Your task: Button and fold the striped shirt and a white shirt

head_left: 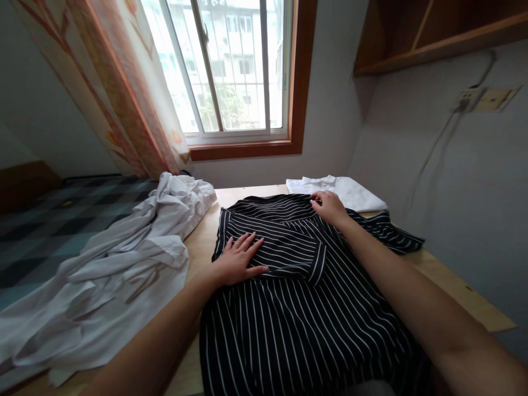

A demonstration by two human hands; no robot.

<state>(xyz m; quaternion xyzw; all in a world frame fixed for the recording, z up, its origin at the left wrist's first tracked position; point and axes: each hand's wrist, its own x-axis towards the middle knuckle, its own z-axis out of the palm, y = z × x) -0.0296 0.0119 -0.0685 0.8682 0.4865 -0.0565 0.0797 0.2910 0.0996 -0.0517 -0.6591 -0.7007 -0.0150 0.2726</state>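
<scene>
A black shirt with white stripes (297, 324) lies spread over the table, its lower part toward me. One short sleeve is folded inward across the body, with its cuff near the middle. My left hand (236, 260) rests flat on that folded part, fingers spread. At the far edge of the shirt, my right hand (331, 209) has thumb and fingers closed on the cloth near the shoulder. The other sleeve (388, 231) sticks out to the right, beyond my right forearm.
Crumpled white cloth (160, 258) covers the left of the wooden table (449, 280) and hangs toward the checked bed (37, 225). A folded white garment (350, 193) lies at the back right. Behind are a window (235, 71), a curtain (119, 82) and a wall socket with a cord.
</scene>
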